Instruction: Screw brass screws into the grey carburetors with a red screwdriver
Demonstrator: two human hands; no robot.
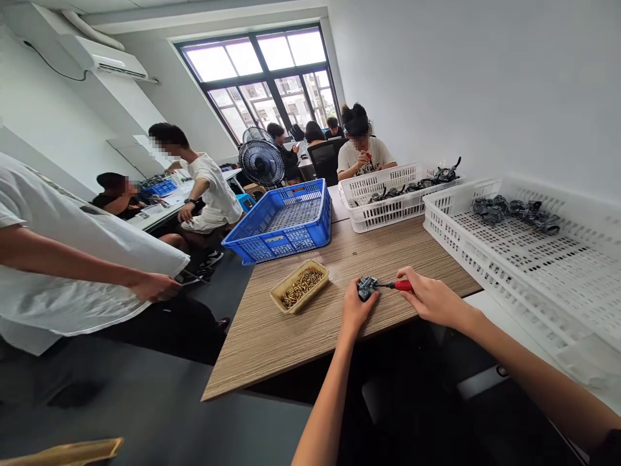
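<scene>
My left hand (pixel 358 307) is closed around a small grey metal part (pixel 367 286), which looks like a carburetor body, near the table's front edge. In my right hand (pixel 431 299) is a screwdriver with a red handle (pixel 403 285). Its dark shaft (pixel 385 285) points left, and the tip meets the right side of the metal part. The exact contact point is too small to make out. Left of my hands stands a tan tray (pixel 276 299) holding many small brass-coloured pieces.
On the wooden table (pixel 262 349), a blue crate (pixel 276 246) stands at the back left. A white crate (pixel 383 220) behind and a larger one (pixel 451 243) at right hold similar metal parts. A person (pixel 97 252) stands at left; another (pixel 363 152) sits opposite. A fan (pixel 262 162) stands farther back.
</scene>
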